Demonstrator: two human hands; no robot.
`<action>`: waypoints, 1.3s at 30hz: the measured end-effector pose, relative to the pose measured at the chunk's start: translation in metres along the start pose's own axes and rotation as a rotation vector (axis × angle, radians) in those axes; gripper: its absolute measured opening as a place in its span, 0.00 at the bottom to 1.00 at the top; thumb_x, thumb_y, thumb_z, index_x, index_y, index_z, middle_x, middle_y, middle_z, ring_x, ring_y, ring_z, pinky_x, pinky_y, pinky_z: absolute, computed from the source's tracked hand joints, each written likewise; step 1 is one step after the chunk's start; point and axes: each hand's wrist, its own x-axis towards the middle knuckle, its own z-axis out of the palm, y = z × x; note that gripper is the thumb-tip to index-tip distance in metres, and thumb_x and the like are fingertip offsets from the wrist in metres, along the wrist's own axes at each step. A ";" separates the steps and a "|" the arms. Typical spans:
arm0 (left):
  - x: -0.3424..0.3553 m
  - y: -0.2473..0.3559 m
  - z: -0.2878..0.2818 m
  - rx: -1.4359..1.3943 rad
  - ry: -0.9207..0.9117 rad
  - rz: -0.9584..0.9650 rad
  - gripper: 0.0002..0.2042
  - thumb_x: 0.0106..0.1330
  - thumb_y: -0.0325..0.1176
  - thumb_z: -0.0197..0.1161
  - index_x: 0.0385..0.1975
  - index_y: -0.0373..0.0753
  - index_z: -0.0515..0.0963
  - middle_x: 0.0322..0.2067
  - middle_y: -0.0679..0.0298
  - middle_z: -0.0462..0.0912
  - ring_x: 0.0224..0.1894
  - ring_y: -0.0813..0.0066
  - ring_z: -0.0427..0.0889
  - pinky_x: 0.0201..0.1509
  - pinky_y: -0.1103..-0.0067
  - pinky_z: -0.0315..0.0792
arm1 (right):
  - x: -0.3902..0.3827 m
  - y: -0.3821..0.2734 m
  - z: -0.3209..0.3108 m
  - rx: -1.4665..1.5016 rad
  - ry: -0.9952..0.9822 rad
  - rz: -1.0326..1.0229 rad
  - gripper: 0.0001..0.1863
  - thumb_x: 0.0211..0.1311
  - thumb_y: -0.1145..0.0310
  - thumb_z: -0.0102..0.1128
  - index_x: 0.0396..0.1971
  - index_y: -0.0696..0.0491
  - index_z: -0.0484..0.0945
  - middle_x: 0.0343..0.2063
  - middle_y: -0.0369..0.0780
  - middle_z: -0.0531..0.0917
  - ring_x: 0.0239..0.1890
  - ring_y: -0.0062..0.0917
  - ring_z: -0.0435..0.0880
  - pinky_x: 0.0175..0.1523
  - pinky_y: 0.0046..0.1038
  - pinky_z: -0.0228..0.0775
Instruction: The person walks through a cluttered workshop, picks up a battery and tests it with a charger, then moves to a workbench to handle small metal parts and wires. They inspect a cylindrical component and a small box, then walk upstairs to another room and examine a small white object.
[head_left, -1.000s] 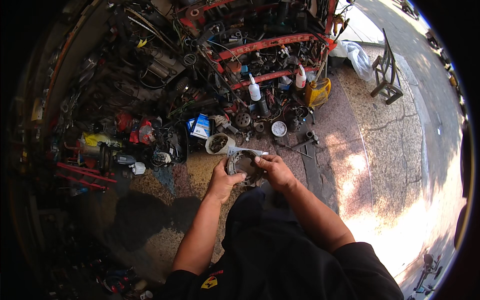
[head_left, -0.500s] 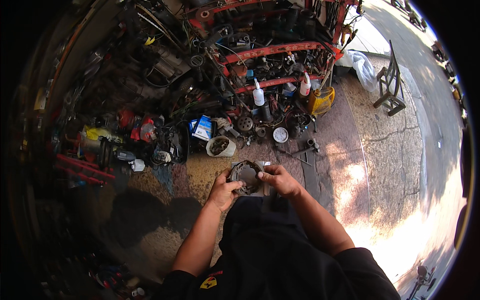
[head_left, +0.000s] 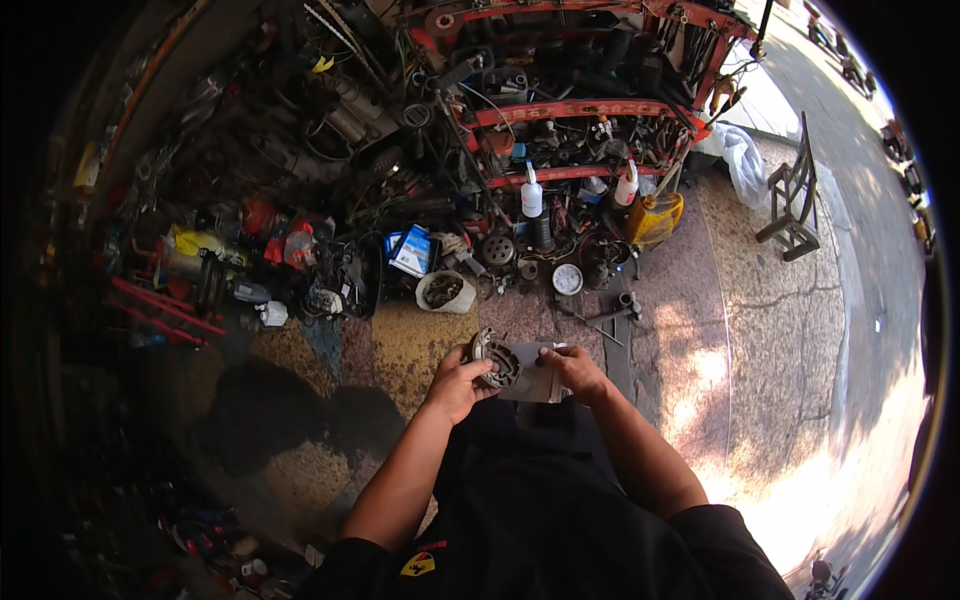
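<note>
My left hand (head_left: 457, 380) and my right hand (head_left: 572, 368) together hold a round, grey, finned metal part (head_left: 497, 359) in front of my body. The left hand's fingers wrap its left rim. A pale sheet or rag (head_left: 536, 378) lies under the part, gripped with it by the right hand. Both forearms rise from the lower edge over my dark clothing.
A red metal rack (head_left: 585, 108) crammed with parts, cables and two white squeeze bottles (head_left: 532, 192) stands ahead. A white bowl (head_left: 446, 291), a blue box (head_left: 411, 250), a yellow jug (head_left: 655, 217) and loose tools litter the speckled floor. A dark metal stand (head_left: 792, 195) is at right.
The view has drifted so my hands and the metal part sit lower in the picture. Both hands have kept their grip and turned the part a little.
</note>
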 end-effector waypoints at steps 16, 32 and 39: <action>0.185 0.013 -0.082 0.116 0.275 -0.268 0.10 0.64 0.31 0.60 0.43 0.42 0.69 0.41 0.61 0.78 0.42 0.61 0.79 0.45 0.59 0.74 | 0.018 0.050 -0.025 0.290 0.364 0.227 0.17 0.67 0.62 0.59 0.36 0.65 0.82 0.29 0.41 0.84 0.28 0.22 0.80 0.33 0.25 0.71; 0.540 -0.002 -0.127 0.428 0.235 -0.287 0.09 0.64 0.32 0.60 0.42 0.42 0.74 0.42 0.62 0.80 0.45 0.61 0.79 0.47 0.61 0.74 | 0.091 0.184 0.075 0.813 0.580 0.551 0.15 0.66 0.64 0.59 0.35 0.63 0.82 0.31 0.39 0.83 0.31 0.23 0.81 0.41 0.25 0.74; 0.652 -0.012 -0.140 0.165 0.275 -0.290 0.10 0.66 0.32 0.57 0.44 0.38 0.72 0.48 0.56 0.76 0.51 0.56 0.77 0.56 0.57 0.71 | 0.127 0.205 0.089 0.988 0.604 0.588 0.13 0.66 0.66 0.58 0.35 0.62 0.84 0.30 0.36 0.83 0.32 0.19 0.78 0.42 0.21 0.69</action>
